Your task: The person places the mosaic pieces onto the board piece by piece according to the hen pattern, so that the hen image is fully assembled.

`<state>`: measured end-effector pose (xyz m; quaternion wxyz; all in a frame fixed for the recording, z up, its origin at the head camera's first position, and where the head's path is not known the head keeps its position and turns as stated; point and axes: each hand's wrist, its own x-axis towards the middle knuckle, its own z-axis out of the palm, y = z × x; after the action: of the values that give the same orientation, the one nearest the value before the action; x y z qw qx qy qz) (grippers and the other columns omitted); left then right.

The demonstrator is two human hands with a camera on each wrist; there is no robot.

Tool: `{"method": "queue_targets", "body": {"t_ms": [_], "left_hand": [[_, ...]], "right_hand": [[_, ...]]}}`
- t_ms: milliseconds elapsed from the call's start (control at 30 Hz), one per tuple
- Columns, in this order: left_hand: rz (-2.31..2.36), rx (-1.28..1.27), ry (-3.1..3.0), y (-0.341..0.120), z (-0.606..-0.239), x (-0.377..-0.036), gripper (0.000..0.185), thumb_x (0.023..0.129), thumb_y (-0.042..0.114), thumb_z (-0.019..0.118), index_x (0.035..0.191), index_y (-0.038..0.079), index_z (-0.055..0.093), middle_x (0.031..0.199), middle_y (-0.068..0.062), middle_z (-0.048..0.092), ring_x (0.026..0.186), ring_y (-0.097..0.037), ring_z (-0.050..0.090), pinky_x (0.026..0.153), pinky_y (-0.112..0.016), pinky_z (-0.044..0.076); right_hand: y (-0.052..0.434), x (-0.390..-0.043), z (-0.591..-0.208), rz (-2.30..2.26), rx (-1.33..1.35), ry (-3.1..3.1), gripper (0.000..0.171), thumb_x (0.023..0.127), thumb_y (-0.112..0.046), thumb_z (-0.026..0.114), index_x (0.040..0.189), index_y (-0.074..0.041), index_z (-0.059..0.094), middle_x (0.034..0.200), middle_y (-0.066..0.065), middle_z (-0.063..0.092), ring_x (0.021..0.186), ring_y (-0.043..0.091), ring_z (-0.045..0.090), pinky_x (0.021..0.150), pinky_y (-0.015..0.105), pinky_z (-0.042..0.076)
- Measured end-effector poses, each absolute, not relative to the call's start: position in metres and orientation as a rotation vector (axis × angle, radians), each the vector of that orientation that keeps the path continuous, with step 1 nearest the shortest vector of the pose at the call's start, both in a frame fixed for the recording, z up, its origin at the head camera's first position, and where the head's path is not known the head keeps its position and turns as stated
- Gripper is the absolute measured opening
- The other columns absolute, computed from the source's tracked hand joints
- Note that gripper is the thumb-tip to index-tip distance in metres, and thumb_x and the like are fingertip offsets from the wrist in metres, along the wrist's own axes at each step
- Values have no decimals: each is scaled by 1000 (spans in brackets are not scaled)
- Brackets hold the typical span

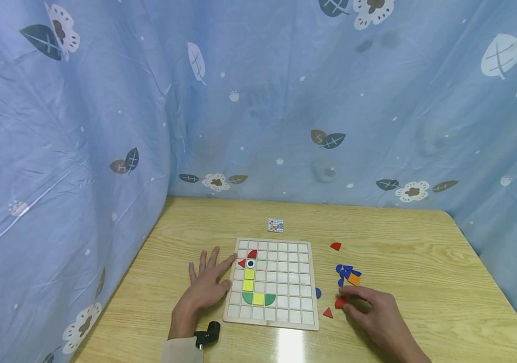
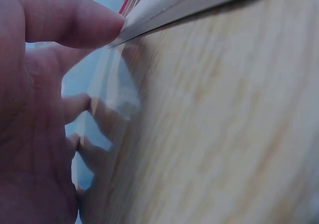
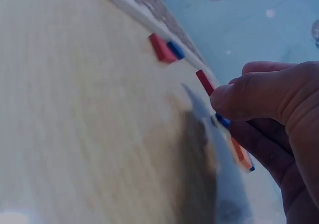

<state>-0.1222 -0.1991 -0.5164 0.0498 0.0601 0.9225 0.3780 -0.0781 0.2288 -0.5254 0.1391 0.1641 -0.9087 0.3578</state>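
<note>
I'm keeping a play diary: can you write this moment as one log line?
left hand: touches edge of board | right hand: pinches rounded red piece | yellow squares: on board | loose red triangle: on table

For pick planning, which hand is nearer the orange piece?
The right hand, just below the orange piece in the head view; the left hand is across the board.

Left hand (image 1: 206, 286), fingers fanned from 11 to 2 o'clock; right hand (image 1: 376, 311), pinching, digits directed toward 10 o'clock.

Beige left sleeve (image 1: 182, 351), black wrist camera (image 1: 209, 334)
</note>
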Motion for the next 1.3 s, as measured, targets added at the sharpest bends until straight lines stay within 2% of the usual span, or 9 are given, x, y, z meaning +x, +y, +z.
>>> {"method": "queue_targets", "body": {"t_ms": [200, 400, 633, 767, 867, 1000, 1300], "left_hand": [[1099, 166, 2792, -200, -515, -123, 69, 97, 11, 64, 164, 23, 53, 182, -24, 15, 168, -54, -7, 124, -79, -18], [1081, 156, 2786, -200, -515, -123, 70, 97, 12, 65, 165, 25, 53, 183, -23, 15, 168, -53, -7, 124, -79, -17], [1090, 159, 2785, -200, -514, -123, 70, 97, 11, 65, 165, 23, 53, 183, -24, 15, 168, -54, -7, 124, -79, -18], [1086, 158, 2783, -200, -515, -123, 69, 98, 11, 64, 165, 23, 53, 183, -24, 14, 168, -54, -8, 124, -79, -18], [1080, 157, 2783, -199, -515, -122, 69, 98, 12, 64, 165, 24, 52, 183, -23, 15, 169, -53, -8, 124, -79, -18], [1082, 157, 2780, -199, -514, -123, 69, 99, 13, 65, 165, 25, 52, 183, -22, 14, 169, -53, -8, 124, -79, -18], [1081, 149, 2777, -200, -513, -122, 69, 99, 13, 66, 165, 26, 52, 183, -22, 14, 169, -53, -8, 124, -79, -18]], "right_hand": [[226, -81, -521, 1004, 465, -2700, 43, 77, 4, 93, 109, -22, 86, 108, -16, 84, 108, 5, 77, 92, 0, 47], [226, -80, -526, 974, 492, -2656, 45, 74, 7, 93, 109, -20, 85, 104, -15, 84, 105, 5, 78, 92, -2, 46], [220, -76, -529, 954, 448, -2617, 40, 75, -6, 99, 111, -18, 86, 105, -15, 83, 102, 5, 78, 95, -4, 41], [216, -76, -528, 963, 495, -2636, 41, 76, 0, 96, 112, -17, 85, 105, -16, 83, 101, 4, 77, 94, -3, 43], [216, -76, -528, 915, 495, -2624, 44, 73, 5, 94, 111, -17, 85, 105, -15, 84, 102, 6, 78, 94, -3, 43], [219, -74, -529, 888, 446, -2611, 47, 71, 6, 94, 110, -17, 86, 106, -14, 84, 103, 8, 79, 94, -4, 42], [220, -75, -529, 944, 482, -2592, 48, 71, 9, 93, 112, -13, 85, 106, -10, 85, 102, 4, 78, 93, -3, 44]]}}
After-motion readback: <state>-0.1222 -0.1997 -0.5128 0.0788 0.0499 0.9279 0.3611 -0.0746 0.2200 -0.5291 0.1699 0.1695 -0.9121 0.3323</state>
